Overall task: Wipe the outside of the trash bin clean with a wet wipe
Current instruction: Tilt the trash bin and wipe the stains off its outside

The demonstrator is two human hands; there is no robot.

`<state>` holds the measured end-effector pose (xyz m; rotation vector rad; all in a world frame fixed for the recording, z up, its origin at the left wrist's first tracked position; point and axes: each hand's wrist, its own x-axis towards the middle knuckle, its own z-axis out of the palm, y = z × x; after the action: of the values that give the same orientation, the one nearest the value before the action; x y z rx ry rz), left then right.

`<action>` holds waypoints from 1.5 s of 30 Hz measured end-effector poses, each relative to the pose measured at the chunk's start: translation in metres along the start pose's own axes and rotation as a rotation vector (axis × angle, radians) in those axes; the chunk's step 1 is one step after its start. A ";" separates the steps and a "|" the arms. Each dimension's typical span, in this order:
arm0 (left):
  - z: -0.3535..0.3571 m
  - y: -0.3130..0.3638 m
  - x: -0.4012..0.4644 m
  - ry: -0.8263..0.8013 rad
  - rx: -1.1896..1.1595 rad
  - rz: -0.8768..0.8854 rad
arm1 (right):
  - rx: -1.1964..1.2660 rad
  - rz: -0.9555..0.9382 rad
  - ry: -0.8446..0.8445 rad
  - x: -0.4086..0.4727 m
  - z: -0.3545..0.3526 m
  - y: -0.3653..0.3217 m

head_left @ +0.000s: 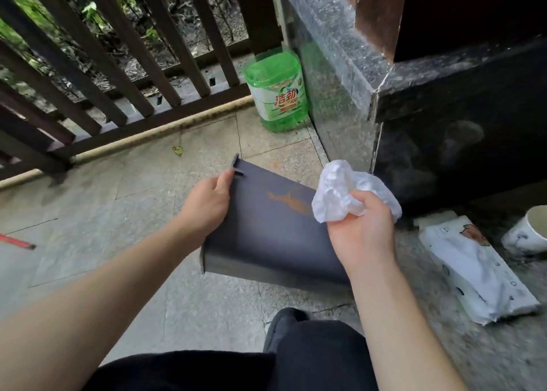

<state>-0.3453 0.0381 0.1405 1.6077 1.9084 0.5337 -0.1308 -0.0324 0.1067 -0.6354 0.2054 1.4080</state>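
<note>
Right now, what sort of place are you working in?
Probably an outdoor balcony or porch. A dark wooden railing looks out on plants and soil, the floor is stone tile, and a green detergent jug stands in the corner against a polished granite wall.

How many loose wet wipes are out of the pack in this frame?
1. The crumpled wet wipe is held in the right hand, just above the trash bin that the left hand steadies. Any others would be inside the wipe pack on the right, unseen.
</note>
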 end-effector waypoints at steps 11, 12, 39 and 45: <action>-0.070 -0.061 -0.039 0.191 -0.092 -0.070 | -0.312 0.140 -0.182 -0.020 0.032 0.072; -0.072 -0.071 -0.039 0.188 -0.111 -0.087 | -0.360 0.123 -0.187 -0.019 0.033 0.073; -0.095 -0.201 -0.018 0.090 -0.245 -0.293 | -0.850 -0.166 0.076 0.016 0.008 0.150; -0.092 -0.201 -0.008 0.135 -0.350 -0.423 | -0.992 -0.147 0.044 0.022 0.004 0.161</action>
<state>-0.5554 -0.0028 0.0831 0.9363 2.0397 0.7545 -0.2817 -0.0066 0.0518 -1.4552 -0.5392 1.2989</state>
